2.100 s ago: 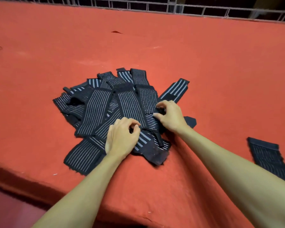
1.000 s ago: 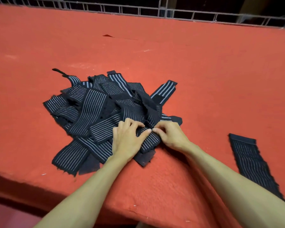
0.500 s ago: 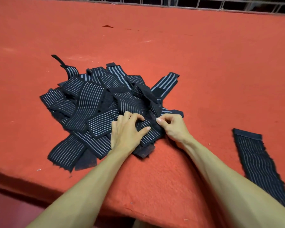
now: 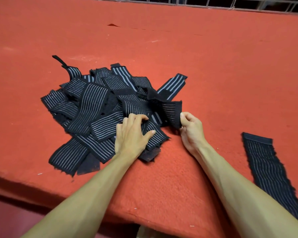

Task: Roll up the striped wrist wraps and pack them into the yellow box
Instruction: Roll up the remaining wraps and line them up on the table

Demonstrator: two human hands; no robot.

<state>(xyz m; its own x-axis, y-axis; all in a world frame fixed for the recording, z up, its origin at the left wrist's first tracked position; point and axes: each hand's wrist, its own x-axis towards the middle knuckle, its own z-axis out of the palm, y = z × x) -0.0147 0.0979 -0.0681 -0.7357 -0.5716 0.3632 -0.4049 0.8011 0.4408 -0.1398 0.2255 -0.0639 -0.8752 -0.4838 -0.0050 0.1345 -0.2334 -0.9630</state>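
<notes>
A tangled pile of black wrist wraps with thin white stripes [image 4: 93, 107] lies on the red felt table [image 4: 213, 66]. My left hand [image 4: 131, 134] presses flat on the pile's near right part, fingers spread over a striped wrap. My right hand [image 4: 191, 127] pinches the edge of one wrap [image 4: 170, 109] and holds it lifted off the pile's right side. A single wrap [image 4: 265, 167] lies flat and unrolled at the right, apart from both hands. No yellow box is in view.
The table's near edge [image 4: 58, 191] runs diagonally below my forearms, with dark floor beyond it. A metal railing [image 4: 213, 2] lines the far edge. A small tear in the felt [image 4: 113, 25] shows at the back.
My right hand has pulled one wrap's end out to the right and lifted it from the pile. My left hand stays pressing on the pile.
</notes>
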